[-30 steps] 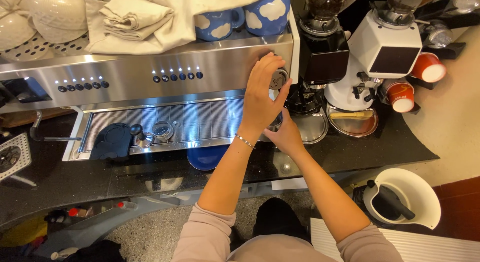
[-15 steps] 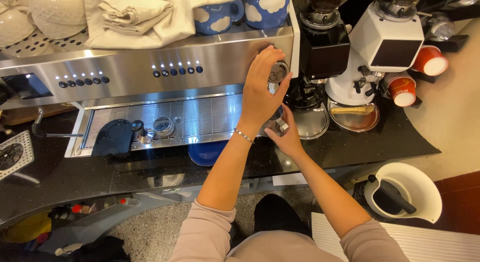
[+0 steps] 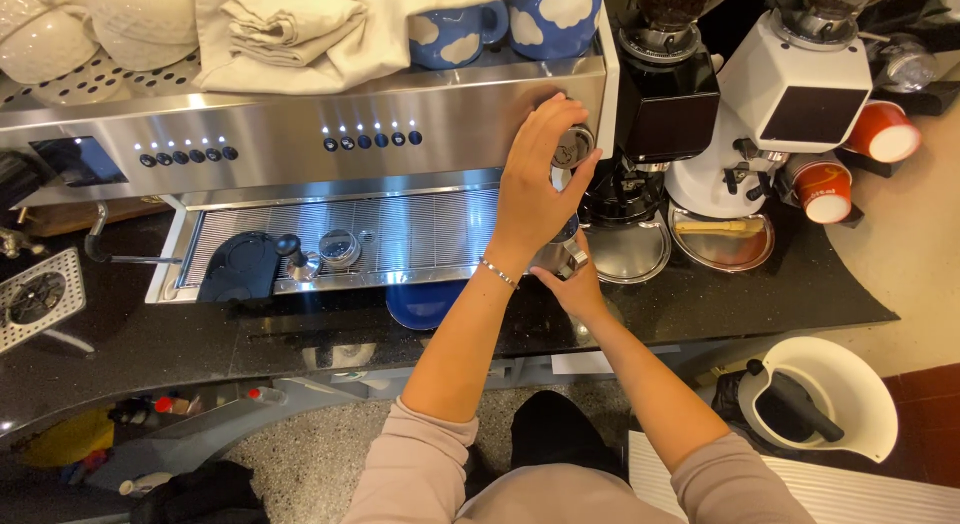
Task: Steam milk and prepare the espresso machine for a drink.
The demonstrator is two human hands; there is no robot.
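Left hand (image 3: 535, 189): fingers curled round the steam knob (image 3: 573, 146) on the coffee machine (image 3: 300, 134).
Right hand (image 3: 572, 284): fingers gripping the metal jug (image 3: 560, 254) (just below the knob), above the counter (image 3: 700, 304).

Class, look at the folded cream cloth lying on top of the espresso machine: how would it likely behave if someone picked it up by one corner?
The folded cream cloth would probably go floppy and unfold, since its soft layers already sag in creases. It looks light for its size. It seems unlikely to slip, roll or break, though dragging it might nudge the blue cloud-pattern mugs it lies against.
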